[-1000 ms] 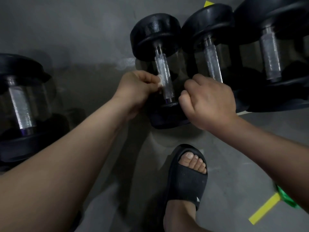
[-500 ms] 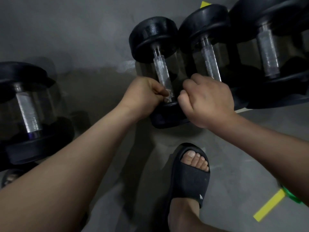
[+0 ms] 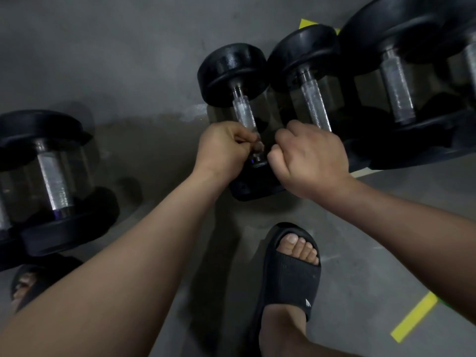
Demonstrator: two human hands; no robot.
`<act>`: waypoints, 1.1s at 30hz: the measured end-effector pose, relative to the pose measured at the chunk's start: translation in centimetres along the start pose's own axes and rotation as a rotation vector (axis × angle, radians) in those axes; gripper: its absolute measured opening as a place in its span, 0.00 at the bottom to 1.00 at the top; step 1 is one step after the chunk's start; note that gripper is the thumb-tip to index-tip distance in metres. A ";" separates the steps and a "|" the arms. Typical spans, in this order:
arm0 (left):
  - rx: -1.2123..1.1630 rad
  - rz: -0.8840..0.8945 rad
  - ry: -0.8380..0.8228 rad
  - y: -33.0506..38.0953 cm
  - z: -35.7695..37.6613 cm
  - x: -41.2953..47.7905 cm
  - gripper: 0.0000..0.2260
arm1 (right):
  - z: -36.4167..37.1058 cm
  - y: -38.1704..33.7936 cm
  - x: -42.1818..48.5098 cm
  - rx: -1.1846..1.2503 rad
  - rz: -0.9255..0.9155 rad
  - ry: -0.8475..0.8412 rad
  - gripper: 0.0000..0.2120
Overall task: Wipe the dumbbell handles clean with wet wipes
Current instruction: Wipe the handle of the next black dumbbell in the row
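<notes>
Left hand [image 3: 224, 148], right hand [image 3: 309, 161] and both forearms bare. Right foot in black open-toe slide sandal [image 3: 292, 282]: wide ribbed strap, small white logo [image 3: 307, 302] at outer edge. Left foot in matching black sandal [image 3: 24, 284], dim, partly hidden.

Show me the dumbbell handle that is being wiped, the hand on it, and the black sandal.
dumbbell handle [image 3: 243, 112], head view, on its bare knurled metal.
left hand [image 3: 224, 148], head view, on the back of the hand.
black sandal [image 3: 291, 276], head view, on the strap over the foot.
</notes>
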State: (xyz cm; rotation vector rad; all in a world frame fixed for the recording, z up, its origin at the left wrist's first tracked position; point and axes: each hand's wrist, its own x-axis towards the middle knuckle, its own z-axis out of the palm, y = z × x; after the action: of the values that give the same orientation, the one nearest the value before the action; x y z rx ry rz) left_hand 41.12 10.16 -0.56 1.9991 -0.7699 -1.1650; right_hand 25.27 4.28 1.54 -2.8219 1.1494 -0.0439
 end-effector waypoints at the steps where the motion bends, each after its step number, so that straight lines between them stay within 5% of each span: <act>1: -0.047 -0.015 0.060 -0.1 0.0 0.2 0.10 | 0.0 0.0 0.0 0.000 0.003 0.007 0.16; 5: -0.284 -0.116 0.230 -0.3 -0.1 1.5 0.06 | 0.0 0.0 0.0 0.016 0.005 0.018 0.16; 13: -0.200 -0.200 0.077 -1.3 0.2 0.3 0.05 | 0.0 0.0 0.0 0.003 -0.006 0.022 0.15; 18: -0.823 -0.387 0.170 1.7 -0.4 3.9 0.12 | 0.1 0.0 -0.1 0.009 -0.007 0.031 0.15; 23: -0.598 -0.366 -0.147 0.1 -1.0 2.8 0.15 | 0.0 0.0 -0.1 0.012 -0.009 0.025 0.15; 30: -0.872 -0.343 0.170 1.5 -1.0 4.7 0.05 | 0.0 0.0 0.1 -0.010 -0.006 0.031 0.15; 33: -0.601 -0.293 0.036 1.0 -1.2 2.2 0.04 | 0.0 0.0 0.0 -0.013 -0.009 0.021 0.15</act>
State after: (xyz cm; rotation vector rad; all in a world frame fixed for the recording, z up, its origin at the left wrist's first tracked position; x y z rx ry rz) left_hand 43.01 8.24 -0.42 1.6397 -0.0747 -1.3266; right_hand 25.27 4.25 1.53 -2.8452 1.1449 -0.0668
